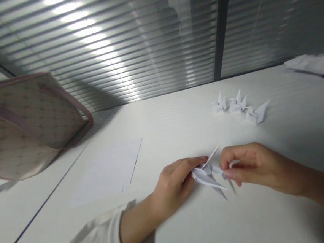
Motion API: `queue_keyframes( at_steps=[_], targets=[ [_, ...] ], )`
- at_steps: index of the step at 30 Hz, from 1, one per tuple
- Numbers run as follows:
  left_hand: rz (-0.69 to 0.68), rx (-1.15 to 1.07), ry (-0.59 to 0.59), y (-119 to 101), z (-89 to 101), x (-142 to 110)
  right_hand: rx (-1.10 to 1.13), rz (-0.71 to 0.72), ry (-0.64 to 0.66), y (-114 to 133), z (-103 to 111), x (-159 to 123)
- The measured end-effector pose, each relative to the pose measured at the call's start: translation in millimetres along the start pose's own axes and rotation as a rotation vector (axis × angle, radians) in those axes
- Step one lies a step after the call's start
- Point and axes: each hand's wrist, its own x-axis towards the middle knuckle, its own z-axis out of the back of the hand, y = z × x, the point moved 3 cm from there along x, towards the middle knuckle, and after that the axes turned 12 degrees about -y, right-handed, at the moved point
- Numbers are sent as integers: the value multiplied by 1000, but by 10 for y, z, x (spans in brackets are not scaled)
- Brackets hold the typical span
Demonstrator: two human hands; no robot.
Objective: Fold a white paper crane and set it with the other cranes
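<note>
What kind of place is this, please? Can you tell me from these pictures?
It is probably an office or meeting room: there is a white desk, a glass wall with horizontal blinds, and ceiling lights reflected in the glass.

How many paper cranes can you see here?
4: three in a row farther away, left crane, middle crane, right crane; a fourth crane between the left hand and right hand.

Paper cranes [239,107] in a row on a table [163,133], bag [27,123] at left.

Near the middle, one more crane [205,172] between left hand [171,187] and right hand [255,166]. Left of the hands, a sheet of paper [106,172] on the table. Far right, a paper pile [314,64]. Behind the table, window blinds [100,47].
</note>
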Motion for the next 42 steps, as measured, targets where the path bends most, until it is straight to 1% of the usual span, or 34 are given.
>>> queue_keyframes(
  at_steps=[2, 5, 8, 10, 12, 14, 15, 20, 23, 28, 33, 36, 42],
  targets=[
    [44, -39, 50, 12, -17, 3, -64, 63, -52, 29, 0, -1],
    [131, -99, 138, 10, -61, 5, -180, 238, -154, 80, -2, -13],
    [224, -102, 150, -14, -89, 8, -315, 380, -203, 84, -19, -31],
    [269, -114, 154, -40, -99, 6, -379, 431, -216, 68, -29, -38],
    [296, -133, 168, -64, -106, 0, -396, 466, -244, 62, -29, -40],
    [319, -136, 186, -74, -107, -13, -361, 457, -267, 63, -24, -36],
    [325, -134, 193, -74, -107, -22, -328, 431, -267, 63, -23, -31],
    [298, -124, 211, -64, -100, -60, -116, 216, -189, 39, -50, -9],
    [274, -118, 231, -66, -96, -53, -43, 176, -198, 40, -57, -6],
    [239, -163, 284, -95, -88, -5, -18, 204, -212, 40, -59, -8],
    [324, -204, 345, -88, -105, -18, 22, 188, -208, 26, -64, 19],
    [372, -205, 345, -78, -116, -21, -41, 264, -203, 60, -64, 24],
    [489, -213, 330, -68, -117, 9, -159, 395, -266, 83, -45, 3]
  ],
)
